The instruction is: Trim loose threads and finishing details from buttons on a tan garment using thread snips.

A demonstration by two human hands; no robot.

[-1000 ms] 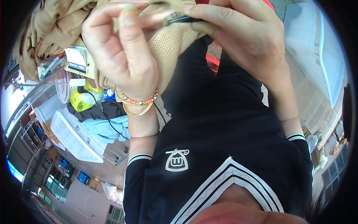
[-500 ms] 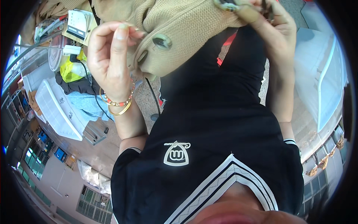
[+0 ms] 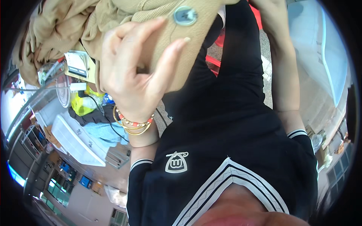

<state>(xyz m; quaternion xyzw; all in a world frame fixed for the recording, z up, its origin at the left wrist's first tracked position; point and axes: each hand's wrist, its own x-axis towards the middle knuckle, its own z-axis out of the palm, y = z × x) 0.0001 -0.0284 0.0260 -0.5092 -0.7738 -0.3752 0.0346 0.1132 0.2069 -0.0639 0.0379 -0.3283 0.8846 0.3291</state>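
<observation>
so, button [image 3: 185, 16] beside left hand [image 3: 130, 77]

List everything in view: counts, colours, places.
Button: one, bluish, top centre
Knitwear: count unclear, tan, top left to centre
Translucent bin: one, whitish, right
Plastic bin: one, white, left
Plastic bag: one, yellow, left
Cloth: one, light blue, left
Power adapter: one, white, left
V-neck top and trousers: one each, black, centre
Clutter: uncountable, mixed colours, left background
Bracelets: several, gold and orange, left wrist
Left hand: one, bare, over knitwear
Right hand: one, bare, top right, cropped
</observation>
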